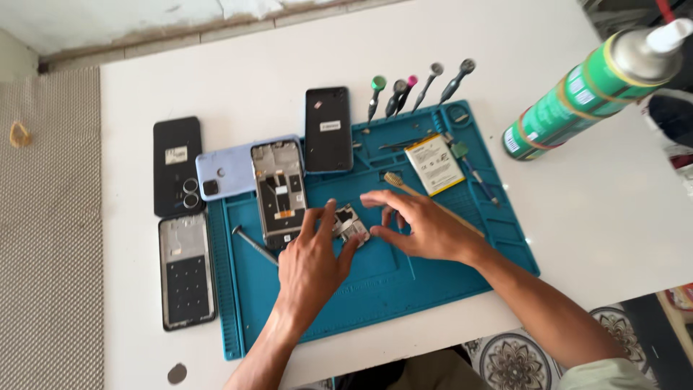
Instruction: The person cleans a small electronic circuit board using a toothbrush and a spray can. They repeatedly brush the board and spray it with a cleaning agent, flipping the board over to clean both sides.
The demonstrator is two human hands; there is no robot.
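My left hand (312, 261) rests on the blue repair mat (382, 282), its thumb and fingers pinching a small grey circuit board (349, 224). Just right of the board, my right hand (421, 225) lies palm down on the mat with its fingers spread, fingertips near or touching the board's right edge. An opened phone frame (278, 191) with exposed parts lies just left of my left hand. A wooden-handled brush (433, 204) runs under my right hand.
A phone battery (433, 164) lies on the mat's upper part. Several screwdrivers (415, 88) stand at its far edge. Black phones (328, 128), (177, 165), a lilac back cover (227, 170) and a black frame (187, 270) lie left. A green spray can (588, 90) stands right. Screwdriver (254, 244) beside the frame.
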